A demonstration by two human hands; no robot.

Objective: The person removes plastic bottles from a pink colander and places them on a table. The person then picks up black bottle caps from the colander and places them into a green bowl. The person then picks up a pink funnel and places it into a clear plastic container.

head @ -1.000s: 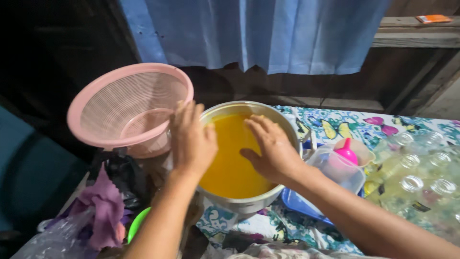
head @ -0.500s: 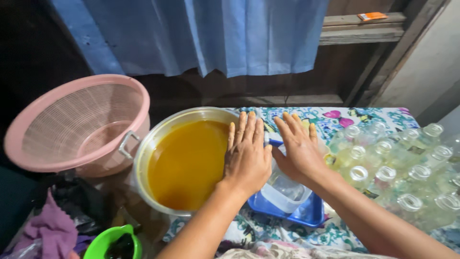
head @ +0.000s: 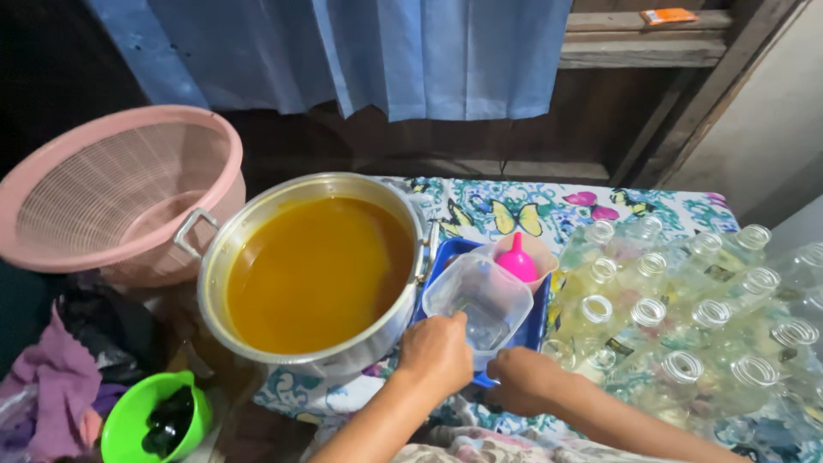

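Note:
A large metal pot full of orange-yellow liquid stands left of centre. Beside it a blue tray carries a clear square plastic container and a pink funnel in a clear cup. My left hand grips the near edge of the clear container, thumb on its rim. My right hand rests fist-like at the tray's near edge, just below the container; whether it grips the tray is unclear.
Several open clear bottles crowd the right on a butterfly-patterned cloth. A pink mesh basket sits at the left, a green cup and purple cloth below it. A blue curtain hangs behind.
Both hands have come down off the pot and container area toward me; the left now holds the clear container's near edge and the right sits at the tray's edge. The view has shifted right.

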